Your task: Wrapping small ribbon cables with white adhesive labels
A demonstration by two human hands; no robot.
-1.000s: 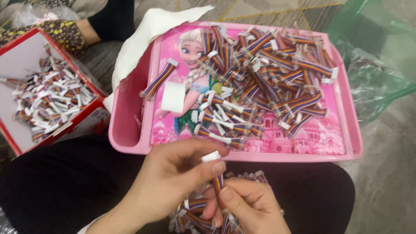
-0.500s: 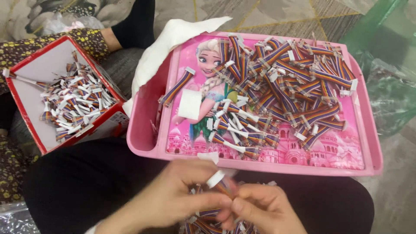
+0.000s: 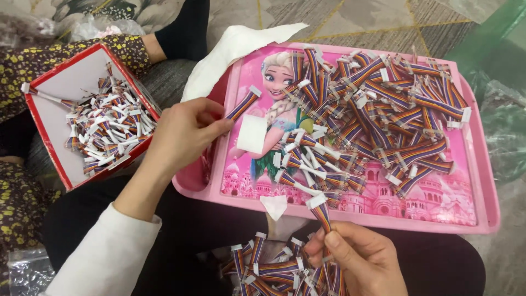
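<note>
1. Nearest, on the lap, a bundle (image 3: 274,271) of short rainbow ribbon cables with white ends is lying; it should be kept together so that no piece slides off.
2. One cable (image 3: 320,211) is held upright by the right hand (image 3: 356,260), pinched between thumb and fingers just below its white end. The grip is best kept low and firm, so that the white end stays free to be worked on.
3. The left hand (image 3: 183,131) is stretched over the near left corner of the pink tray (image 3: 350,219), its fingers loosely curled; nothing is seen held in it, and its fingertips are just beside a single cable (image 3: 244,104). Only one piece should be taken at a time, by its end.
4. Small white paper scraps (image 3: 252,133) lie on the tray; they are better kept apart from the cables.
5. Farther on the tray, a big heap (image 3: 378,115) of the same cables is waiting.
6. To the left, a red box (image 3: 49,153) holds a pile of similar cables with white tabs.
</note>
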